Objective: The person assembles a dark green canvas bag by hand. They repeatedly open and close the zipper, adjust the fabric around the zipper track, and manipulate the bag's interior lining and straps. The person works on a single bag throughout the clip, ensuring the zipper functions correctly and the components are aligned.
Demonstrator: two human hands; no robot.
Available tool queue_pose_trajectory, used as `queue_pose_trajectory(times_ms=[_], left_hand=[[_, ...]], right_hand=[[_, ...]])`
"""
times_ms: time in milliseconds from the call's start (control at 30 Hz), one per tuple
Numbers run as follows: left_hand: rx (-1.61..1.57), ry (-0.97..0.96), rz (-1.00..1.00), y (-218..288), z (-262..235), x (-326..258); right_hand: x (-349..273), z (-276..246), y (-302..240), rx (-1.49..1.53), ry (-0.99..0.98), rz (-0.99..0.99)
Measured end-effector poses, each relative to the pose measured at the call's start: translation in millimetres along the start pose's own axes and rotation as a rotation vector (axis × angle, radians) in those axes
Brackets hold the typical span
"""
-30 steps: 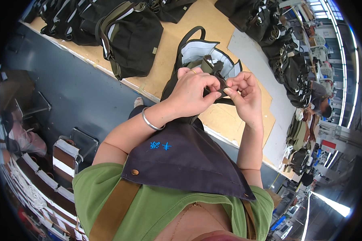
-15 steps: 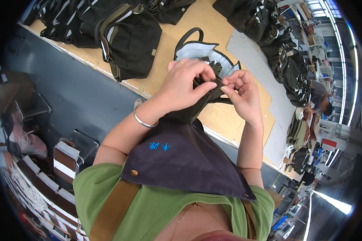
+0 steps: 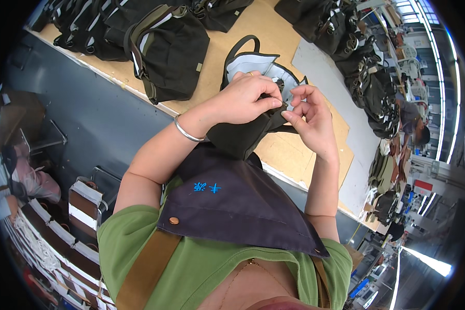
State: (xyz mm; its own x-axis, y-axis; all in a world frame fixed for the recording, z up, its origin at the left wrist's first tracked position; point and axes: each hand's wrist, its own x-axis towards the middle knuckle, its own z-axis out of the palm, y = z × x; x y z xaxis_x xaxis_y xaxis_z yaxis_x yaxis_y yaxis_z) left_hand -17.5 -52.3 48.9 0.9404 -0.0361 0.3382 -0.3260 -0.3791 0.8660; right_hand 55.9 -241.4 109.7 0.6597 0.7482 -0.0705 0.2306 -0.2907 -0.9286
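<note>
A dark olive fabric bag stands at the near edge of the table, its mouth open and its pale lining showing. My left hand is closed in a pinch on the dark fabric at the bag's upper edge. Close beside it, my right hand pinches the same edge between thumb and finger, the other fingers curled loosely. A small strip that looks like a zip end sits between the fingertips; most of it is covered. The bag's looped handle rises on the far side.
Finished-looking dark bags stand at the table's far left, and more dark bags line its right side. The tan tabletop lies under my work. Stacked brown and white pieces are at the lower left. Another person is at the far right.
My left hand has shifted slightly and its fingers have drawn in closer on the bag's edge. The left forearm has swung a little outward, uncovering more of the bag's side.
</note>
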Motion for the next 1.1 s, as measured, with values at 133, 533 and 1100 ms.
queue_pose_trajectory(times_ms=[133,533,1100], left_hand=[[-0.001,0.077,0.052,-5.0,2.6,-2.6],[0.047,-0.016,-0.052,-0.2,-1.3,3.1],[0.092,-0.077,0.013,5.5,-9.6,5.6]], right_hand=[[0.8,-6.1,3.3,0.013,0.027,0.016],[-1.7,-0.6,4.6,-0.063,0.003,-0.103],[0.8,5.4,3.9,0.019,0.062,-0.052]])
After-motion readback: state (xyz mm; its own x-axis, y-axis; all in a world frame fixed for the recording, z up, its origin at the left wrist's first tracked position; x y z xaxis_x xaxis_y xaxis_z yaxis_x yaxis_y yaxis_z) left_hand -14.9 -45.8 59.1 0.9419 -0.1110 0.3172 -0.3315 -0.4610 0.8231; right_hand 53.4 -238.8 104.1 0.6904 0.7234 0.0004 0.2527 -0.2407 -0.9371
